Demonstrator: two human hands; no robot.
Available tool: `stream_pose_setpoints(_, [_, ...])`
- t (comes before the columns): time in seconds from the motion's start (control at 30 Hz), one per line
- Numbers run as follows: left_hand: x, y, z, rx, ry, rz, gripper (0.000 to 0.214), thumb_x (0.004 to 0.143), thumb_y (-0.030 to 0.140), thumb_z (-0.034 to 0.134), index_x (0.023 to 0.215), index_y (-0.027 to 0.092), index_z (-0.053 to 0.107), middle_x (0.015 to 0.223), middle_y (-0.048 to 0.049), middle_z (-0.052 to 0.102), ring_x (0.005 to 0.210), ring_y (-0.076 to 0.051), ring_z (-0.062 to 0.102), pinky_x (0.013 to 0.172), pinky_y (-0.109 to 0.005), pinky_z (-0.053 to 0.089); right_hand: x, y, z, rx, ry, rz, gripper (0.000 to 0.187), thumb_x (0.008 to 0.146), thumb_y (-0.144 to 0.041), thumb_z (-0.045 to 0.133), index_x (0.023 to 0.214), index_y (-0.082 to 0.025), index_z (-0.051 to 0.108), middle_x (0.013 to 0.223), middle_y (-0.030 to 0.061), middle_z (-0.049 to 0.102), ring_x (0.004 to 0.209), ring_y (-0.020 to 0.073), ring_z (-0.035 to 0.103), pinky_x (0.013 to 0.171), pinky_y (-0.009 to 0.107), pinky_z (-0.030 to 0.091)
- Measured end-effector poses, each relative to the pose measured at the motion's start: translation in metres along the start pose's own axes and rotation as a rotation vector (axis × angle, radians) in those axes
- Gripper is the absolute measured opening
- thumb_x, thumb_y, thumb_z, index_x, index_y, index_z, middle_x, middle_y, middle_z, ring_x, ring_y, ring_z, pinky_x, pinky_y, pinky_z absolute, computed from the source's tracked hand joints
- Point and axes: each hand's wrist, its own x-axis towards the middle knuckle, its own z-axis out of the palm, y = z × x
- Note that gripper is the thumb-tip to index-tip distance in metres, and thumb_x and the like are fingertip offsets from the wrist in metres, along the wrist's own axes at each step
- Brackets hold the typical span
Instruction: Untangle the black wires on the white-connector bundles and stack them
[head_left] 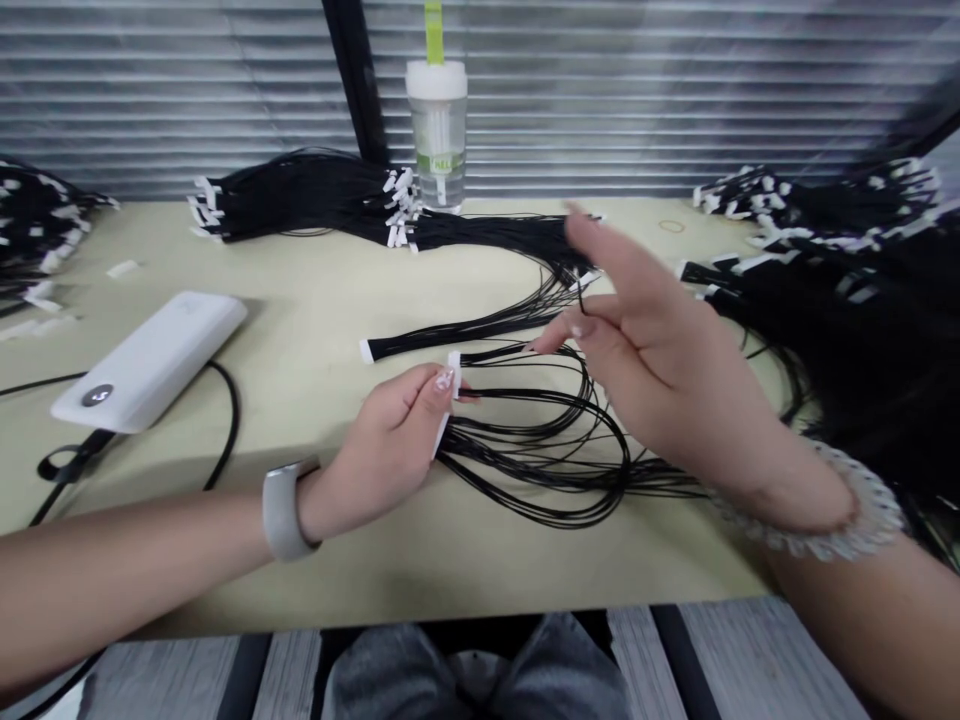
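Note:
My left hand (pixel 405 425) is closed around a white connector (pixel 454 372), pinched under the thumb. Thin black wires (pixel 611 430) run out of it to the right and curve back in loops above the table. Raised over the right side of those loops is my right hand (pixel 652 350). Its thumb and a finger come together on a short bit of black wire (pixel 581 297), while another finger points up. Just behind the loops lies a bunch of black wires (pixel 450 333) with a white connector (pixel 366 351) at its left end.
Large bundles of black wires with white connectors lie at the back (pixel 300 195), far left (pixel 34 225) and right (pixel 885 340). A clear bottle (pixel 439 130) stands by the blinds. A white power bank (pixel 161 355) with black cables rests on the left of the table (pixel 315 290).

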Motion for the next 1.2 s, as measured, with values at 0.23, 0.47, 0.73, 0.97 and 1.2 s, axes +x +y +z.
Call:
stream_pose_setpoints(0.23, [0.001, -0.003, -0.001, -0.035, -0.02, 0.0, 0.034, 0.089, 0.04, 0.034, 0.081, 0.017, 0.057, 0.07, -0.001, 0.056, 0.066, -0.012, 0.049, 0.059, -0.023, 0.039, 0.006, 0.001, 0.003, -0.066, -0.142, -0.023, 0.015, 0.086, -0.021, 0.043, 0.083, -0.017, 0.058, 0.082, 0.0001, 0.061, 0.073, 0.0079, 0.055, 0.067, 0.02, 0.043])
stream_pose_setpoints(0.47, [-0.001, -0.001, -0.001, -0.056, -0.034, -0.046, 0.033, 0.089, 0.04, 0.035, 0.081, 0.017, 0.056, 0.071, -0.0009, 0.055, 0.067, -0.013, 0.05, 0.062, -0.024, 0.041, 0.003, 0.002, 0.008, -0.113, -0.106, -0.149, 0.018, 0.085, -0.023, 0.048, 0.087, -0.021, 0.065, 0.071, -0.0003, 0.058, 0.065, 0.0076, 0.051, 0.059, 0.02, 0.04])
stream_pose_setpoints(0.73, [-0.009, 0.002, -0.007, -0.092, -0.075, -0.156, 0.032, 0.088, 0.04, 0.035, 0.072, 0.017, 0.051, 0.065, 0.0003, 0.049, 0.06, -0.011, 0.043, 0.055, -0.023, 0.038, -0.005, -0.011, -0.001, -0.158, -0.014, -0.156, 0.004, 0.078, -0.018, 0.055, 0.079, -0.02, 0.058, 0.079, 0.0016, 0.058, 0.073, 0.0099, 0.053, 0.064, 0.022, 0.043])
stream_pose_setpoints(0.97, [-0.007, 0.009, -0.015, -0.108, -0.197, -0.272, 0.035, 0.088, 0.042, 0.032, 0.067, 0.018, 0.047, 0.065, -0.0012, 0.048, 0.061, -0.013, 0.042, 0.056, -0.025, 0.039, -0.008, -0.003, 0.01, -0.032, -0.21, -0.085, 0.017, 0.079, -0.013, 0.05, 0.092, -0.022, 0.057, 0.082, 0.0024, 0.055, 0.069, 0.0093, 0.051, 0.057, 0.021, 0.042])
stream_pose_setpoints(1.2, [-0.007, 0.015, -0.007, -0.113, -0.205, -0.26, 0.034, 0.088, 0.04, 0.033, 0.065, 0.018, 0.043, 0.063, 0.0004, 0.044, 0.058, -0.012, 0.039, 0.054, -0.023, 0.037, -0.007, 0.002, 0.016, 0.004, -0.338, 0.006, 0.024, 0.077, -0.004, 0.044, 0.089, -0.019, 0.059, 0.079, 0.0013, 0.051, 0.068, 0.0087, 0.047, 0.06, 0.021, 0.041])
